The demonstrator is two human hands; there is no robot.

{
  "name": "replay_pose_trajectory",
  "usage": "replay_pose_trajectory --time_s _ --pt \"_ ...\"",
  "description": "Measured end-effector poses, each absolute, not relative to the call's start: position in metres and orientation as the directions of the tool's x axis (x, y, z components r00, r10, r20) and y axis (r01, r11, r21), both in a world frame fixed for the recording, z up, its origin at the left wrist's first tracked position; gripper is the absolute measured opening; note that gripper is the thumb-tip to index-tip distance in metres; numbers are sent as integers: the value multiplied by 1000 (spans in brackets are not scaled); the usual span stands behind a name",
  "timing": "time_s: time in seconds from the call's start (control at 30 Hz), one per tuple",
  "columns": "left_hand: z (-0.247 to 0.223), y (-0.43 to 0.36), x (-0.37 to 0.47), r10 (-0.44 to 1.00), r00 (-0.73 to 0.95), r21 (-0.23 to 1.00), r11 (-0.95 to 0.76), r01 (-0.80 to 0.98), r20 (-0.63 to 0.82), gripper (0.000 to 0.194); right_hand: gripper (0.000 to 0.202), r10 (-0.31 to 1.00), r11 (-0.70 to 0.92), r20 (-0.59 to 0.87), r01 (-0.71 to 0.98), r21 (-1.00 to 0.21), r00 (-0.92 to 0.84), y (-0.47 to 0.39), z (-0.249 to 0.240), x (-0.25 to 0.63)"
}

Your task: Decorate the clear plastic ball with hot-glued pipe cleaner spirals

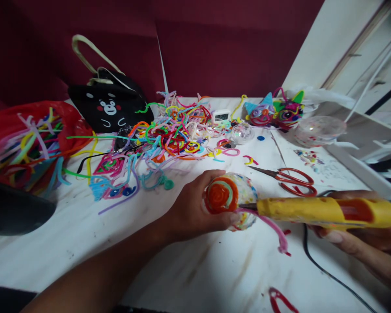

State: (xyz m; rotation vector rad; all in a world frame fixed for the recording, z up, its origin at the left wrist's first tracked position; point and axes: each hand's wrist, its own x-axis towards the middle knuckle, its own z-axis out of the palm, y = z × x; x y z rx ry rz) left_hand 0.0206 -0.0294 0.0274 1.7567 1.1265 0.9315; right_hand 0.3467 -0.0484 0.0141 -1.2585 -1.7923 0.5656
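Observation:
My left hand (195, 204) is wrapped round a clear plastic ball (247, 187) covered with colourful specks. On the ball's near side sits a coiled orange pipe cleaner disc (219, 196) with a pale green curve on it. A pink pipe cleaner (275, 232) trails off the ball to the right. My right hand (355, 248) grips a yellow hot glue gun (313, 213), whose dark nozzle points left and meets the edge of the orange disc. Whether the tip touches it, I cannot tell. Red-handled scissors (296, 180) lie behind the glue gun.
A tangled heap of pipe cleaners (176, 130) covers the back of the white table. A red bag (71, 126) of more stands left, beside a black tote bag (107, 108). Two decorated masks (260, 114) sit back right. The black cord (326, 271) runs across the front right.

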Motion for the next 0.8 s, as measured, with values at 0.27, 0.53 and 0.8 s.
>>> replay_pose_trajectory --time_s 0.27,0.53,0.8 --pt "28 -30 22 934 340 915 -229 331 111 76 17 769 635 476 592 -496 -425 -45 20 344" --pt "30 -30 23 930 358 907 -222 357 87 75 18 712 692 520 602 -399 -473 -41 19 347" --pt "33 -33 25 936 346 932 -177 317 60 74 18 793 590 520 614 -525 -317 -42 23 339"
